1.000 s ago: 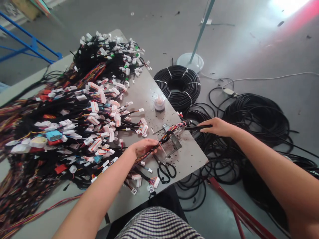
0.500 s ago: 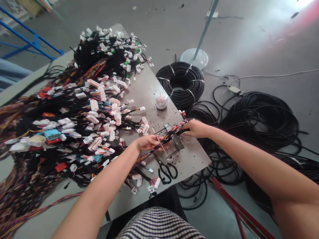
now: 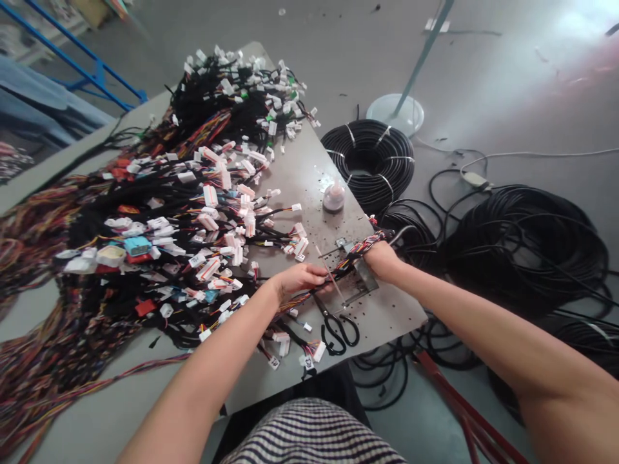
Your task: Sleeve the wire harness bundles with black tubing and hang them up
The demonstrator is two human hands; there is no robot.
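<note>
My left hand [image 3: 300, 278] is closed on a bundle of coloured wires [image 3: 358, 247] near the table's right corner. This bundle runs up and to the right across a small metal plate [image 3: 363, 284]. My right hand [image 3: 381, 260] grips the same bundle a little further along, its fingers curled under and mostly hidden. A thin rod [image 3: 329, 274] stands up between the two hands. Black scissors [image 3: 337, 326] lie on the table just below my left hand.
A big heap of wire harnesses with white connectors [image 3: 193, 212] covers the grey table [image 3: 309, 177]. A small plastic bottle [image 3: 333, 196] stands near the table edge. Coils of black cable [image 3: 368, 158] lie on the floor to the right, beside a white fan base [image 3: 394, 114].
My right hand has come in from the black cable at the table's edge and now grips the wire bundle over the metal plate. My left hand has stayed on the bundle. The view shifted slightly.
</note>
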